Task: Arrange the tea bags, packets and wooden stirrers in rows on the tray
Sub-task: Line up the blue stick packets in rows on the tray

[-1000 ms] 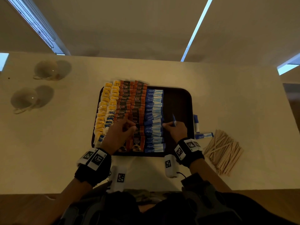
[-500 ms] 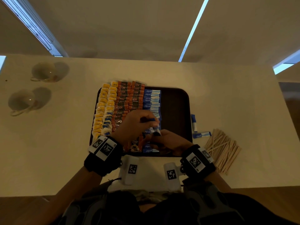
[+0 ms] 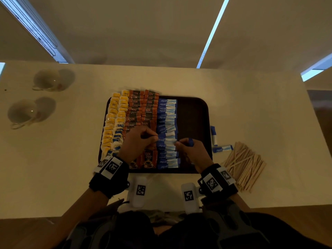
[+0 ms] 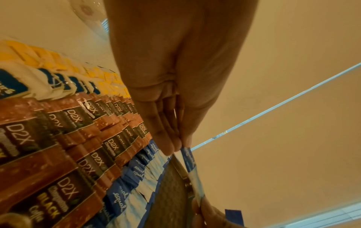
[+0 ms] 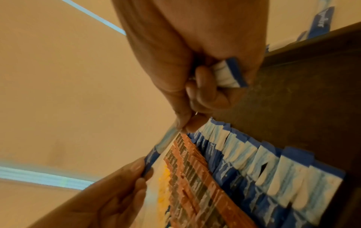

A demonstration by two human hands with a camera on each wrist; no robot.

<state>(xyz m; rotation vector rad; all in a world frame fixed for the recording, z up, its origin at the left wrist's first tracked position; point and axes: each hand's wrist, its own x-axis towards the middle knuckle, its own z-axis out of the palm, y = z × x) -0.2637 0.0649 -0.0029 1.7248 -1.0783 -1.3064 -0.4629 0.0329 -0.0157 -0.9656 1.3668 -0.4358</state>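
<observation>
While both hands stretch one blue sweetener packet (image 3: 167,140) flat, it hovers over the blue row on the dark tray (image 3: 195,112).

Left hand (image 3: 138,141) pinches the packet's dark-blue end between thumb and closed fingertips (image 4: 168,145); right hand (image 3: 193,150) pinches the pale end, probably to lay it square among its overlapped neighbours. Spare packets (image 5: 229,73) sit tucked under the right hand's curled outer fingers, ready for later placing; their number is hard to tell. Yellow tea bags (image 3: 115,119) fill the tray's left edge, orange coffee sachets (image 3: 142,108) run beside them, and the right strip is bare. Wooden stirrers (image 3: 244,166) and two loose blue packets (image 3: 218,142) lie on the table off the tray's right edge.
</observation>
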